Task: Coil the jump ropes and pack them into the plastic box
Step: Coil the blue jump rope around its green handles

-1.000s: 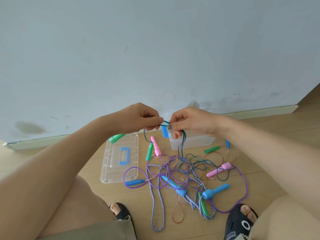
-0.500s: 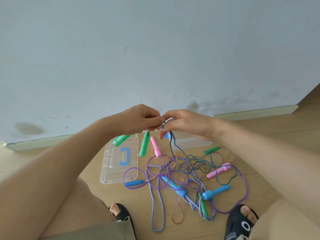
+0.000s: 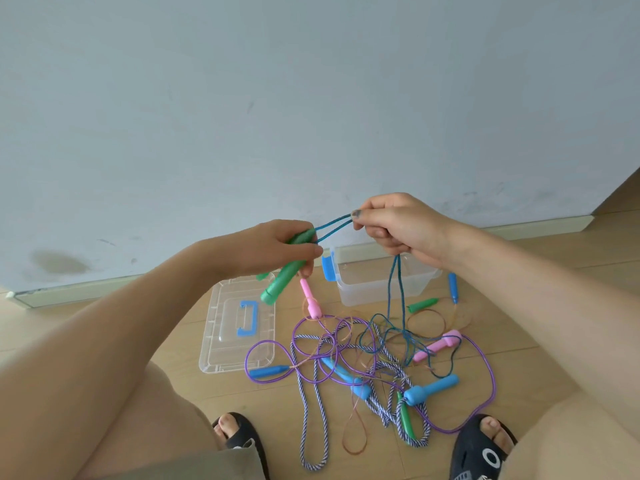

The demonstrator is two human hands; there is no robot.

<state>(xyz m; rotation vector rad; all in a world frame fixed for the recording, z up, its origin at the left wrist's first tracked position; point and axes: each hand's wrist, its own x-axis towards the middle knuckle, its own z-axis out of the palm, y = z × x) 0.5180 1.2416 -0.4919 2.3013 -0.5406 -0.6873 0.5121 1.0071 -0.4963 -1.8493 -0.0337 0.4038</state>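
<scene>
My left hand (image 3: 277, 247) grips two green handles (image 3: 282, 278) held together, tilted down to the left. A blue-green cord (image 3: 332, 226) runs doubled from them to my right hand (image 3: 394, 223), which pinches it higher up. Below that hand two strands (image 3: 394, 292) hang into a tangle of jump ropes (image 3: 374, 355) on the floor: purple, striped blue-white, orange, with blue, pink and green handles. The clear plastic box (image 3: 381, 289) with a blue latch stands open behind the tangle, near the wall.
The clear lid (image 3: 221, 341) with a blue handle lies flat on the wooden floor, left of the tangle. My knees and two feet in black sandals (image 3: 485, 448) frame the pile. A pale wall (image 3: 311, 116) with a skirting board runs just behind the box.
My hands have moved apart: the right rose up and to the right, drawing the cord taut. The left now holds both green handles together, and the box shows from behind the right hand.
</scene>
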